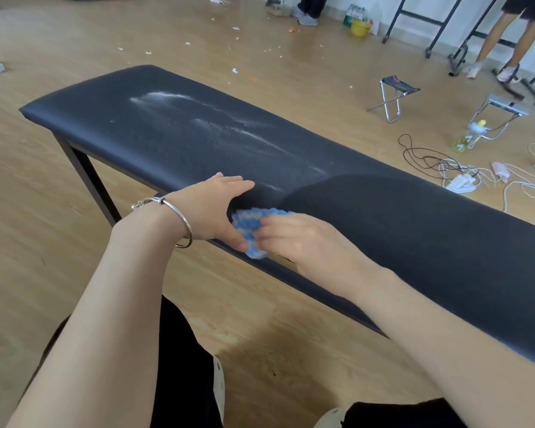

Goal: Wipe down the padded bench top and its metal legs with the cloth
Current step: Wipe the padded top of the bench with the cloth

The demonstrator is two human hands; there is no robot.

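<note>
Head view: cloth at near edge, dust ahead to the far left

Head view shows the cloth (248,225), blue and white, bunched on the near long edge of the bench top (414,230), with its lower corner hanging just over that edge. It sits between the two hands and touches both.

The left hand (209,208), with a bracelet (179,219) on the wrist, lies flat on the padding. Its fingers are straight and pressed together, pointing along the top, and its thumb rests against the cloth's left side. The right hand (305,239) comes in from the right with its fingers bent onto the cloth, and appears to pinch it. The fingertips are partly hidden in the pile.

The deciding relation is that white dust streaks (229,125) lie beyond the fingers, running along the bench's long axis toward the far left corner. The left hand is nearer to them, but the right hand has the cloth. Judgement: the wiping stroke must travel away from the body and leftward along that axis. The metal leg (87,177) under the left end shows no contact with hand or cloth.
</note>
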